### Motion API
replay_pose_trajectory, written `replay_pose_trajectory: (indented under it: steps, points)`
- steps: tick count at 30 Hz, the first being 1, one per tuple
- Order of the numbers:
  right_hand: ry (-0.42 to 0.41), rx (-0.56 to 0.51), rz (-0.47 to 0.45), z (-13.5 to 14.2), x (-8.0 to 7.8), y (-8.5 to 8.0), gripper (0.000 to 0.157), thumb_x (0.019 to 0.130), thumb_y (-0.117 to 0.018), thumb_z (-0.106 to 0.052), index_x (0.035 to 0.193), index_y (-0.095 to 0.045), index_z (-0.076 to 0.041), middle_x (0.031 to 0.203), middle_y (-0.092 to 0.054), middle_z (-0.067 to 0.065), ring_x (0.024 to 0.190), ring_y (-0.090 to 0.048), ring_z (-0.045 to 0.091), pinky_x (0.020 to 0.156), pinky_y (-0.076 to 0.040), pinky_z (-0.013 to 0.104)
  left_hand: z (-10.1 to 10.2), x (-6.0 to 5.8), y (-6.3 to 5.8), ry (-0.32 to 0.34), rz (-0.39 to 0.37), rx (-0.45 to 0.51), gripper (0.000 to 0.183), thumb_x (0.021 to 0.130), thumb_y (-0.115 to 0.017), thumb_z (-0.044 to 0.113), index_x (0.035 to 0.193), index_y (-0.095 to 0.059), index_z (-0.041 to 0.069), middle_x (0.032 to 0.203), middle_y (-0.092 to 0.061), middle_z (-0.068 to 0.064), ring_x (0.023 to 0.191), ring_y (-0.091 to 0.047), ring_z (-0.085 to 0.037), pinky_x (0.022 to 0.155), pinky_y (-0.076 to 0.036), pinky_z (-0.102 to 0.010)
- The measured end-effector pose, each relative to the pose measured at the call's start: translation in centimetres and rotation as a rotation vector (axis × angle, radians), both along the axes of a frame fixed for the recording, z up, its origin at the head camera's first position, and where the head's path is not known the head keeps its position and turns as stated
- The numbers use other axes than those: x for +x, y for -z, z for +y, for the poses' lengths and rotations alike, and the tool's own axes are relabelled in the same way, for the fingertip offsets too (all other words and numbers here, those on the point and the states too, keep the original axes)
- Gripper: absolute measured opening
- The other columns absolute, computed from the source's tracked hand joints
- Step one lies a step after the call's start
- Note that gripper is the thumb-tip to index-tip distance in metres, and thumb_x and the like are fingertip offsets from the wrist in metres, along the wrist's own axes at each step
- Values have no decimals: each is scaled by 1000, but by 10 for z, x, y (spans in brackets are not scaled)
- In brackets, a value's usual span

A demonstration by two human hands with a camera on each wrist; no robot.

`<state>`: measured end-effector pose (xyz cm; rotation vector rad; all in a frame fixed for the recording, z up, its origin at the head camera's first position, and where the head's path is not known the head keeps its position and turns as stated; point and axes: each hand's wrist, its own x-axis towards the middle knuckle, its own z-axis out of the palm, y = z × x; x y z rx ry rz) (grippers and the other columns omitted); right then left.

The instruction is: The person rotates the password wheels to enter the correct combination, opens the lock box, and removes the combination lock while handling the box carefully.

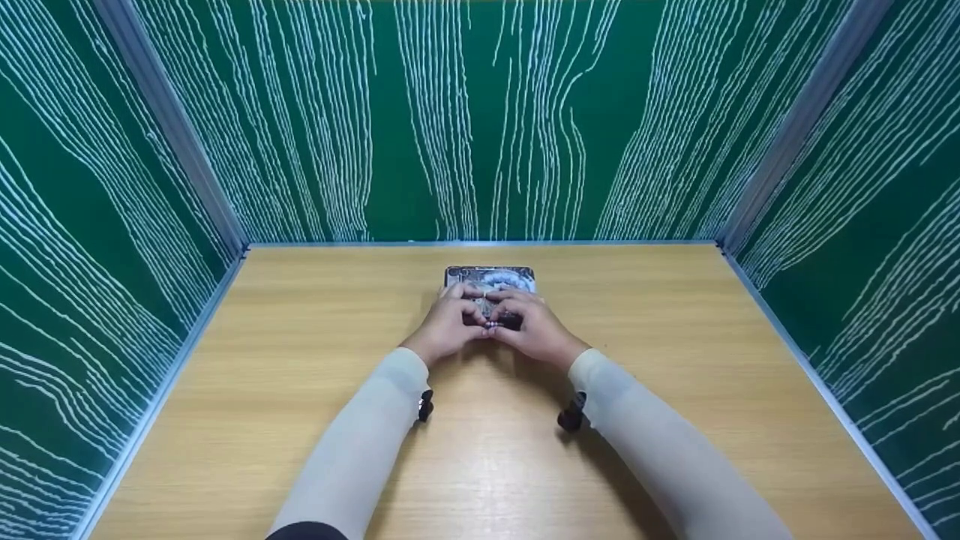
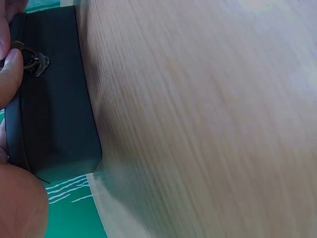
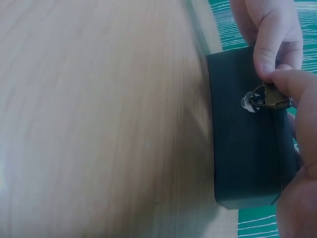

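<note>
A small dark box [image 3: 242, 153] with a printed picture on its lid [image 1: 499, 277] stands on the table. From its front hangs a small bronze-coloured padlock [image 3: 275, 99], looped through a metal clasp [image 2: 42, 64] on the box's front face. My left hand [image 1: 448, 326] is at the box's left side, its thumb pressed to the padlock. From the right, my right hand [image 1: 538, 331] pinches the same padlock, the two thumbs nearly meeting. Other fingers of both hands rest over the lid. The finger pads behind the padlock are partly hidden.
The light wooden table [image 1: 330, 315] stretches around the box on all sides. Green walls [image 1: 420, 202] with white wavy lines close off the back and both sides. Small black devices [image 1: 571, 416] are strapped at both wrists.
</note>
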<state>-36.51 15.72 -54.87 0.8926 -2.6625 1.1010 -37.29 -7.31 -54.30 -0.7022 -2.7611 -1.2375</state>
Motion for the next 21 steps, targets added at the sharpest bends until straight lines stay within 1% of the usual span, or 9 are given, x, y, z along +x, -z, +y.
replay_pose_trajectory:
  steps: [6, 10, 17, 21]
  points:
    - [3, 3, -19, -1, 1, -1, 16, 100, -88, -25, 111, -83, -14, 165, -65, 9, 162, -51, 42, 140, -24, 70, 0, 1, -1, -5, -13, 0, 13, 93, -95, 19, 89, -85, 12, 162, -62, -8, 172, -33, -42, 146, -17, -59]
    - [-1, 4, -13, -1, 1, -2, 15, 101, -87, -25, 111, -83, -15, 165, -66, 9, 161, -52, 41, 140, -25, 69, 0, 1, -2, -1, -11, 5, 12, 93, -95, 17, 89, -84, 12, 161, -62, -8, 170, -35, -42, 146, -17, -59]
    - [17, 6, -35, 0, 2, -1, 18, 101, -88, -26, 116, -82, -18, 166, -65, 7, 164, -50, 38, 141, -25, 67, 0, 0, 1, 19, 49, 11, 18, 91, -96, 19, 88, -84, 7, 156, -66, -12, 169, -40, -42, 146, -10, -63]
    - [23, 2, -46, 0, 1, 0, 17, 101, -88, -24, 115, -80, -18, 166, -65, 7, 164, -49, 40, 141, -25, 68, 0, 0, 2, 12, 52, 11, 18, 90, -97, 19, 88, -83, 8, 155, -67, -11, 168, -42, -41, 146, -12, -62]
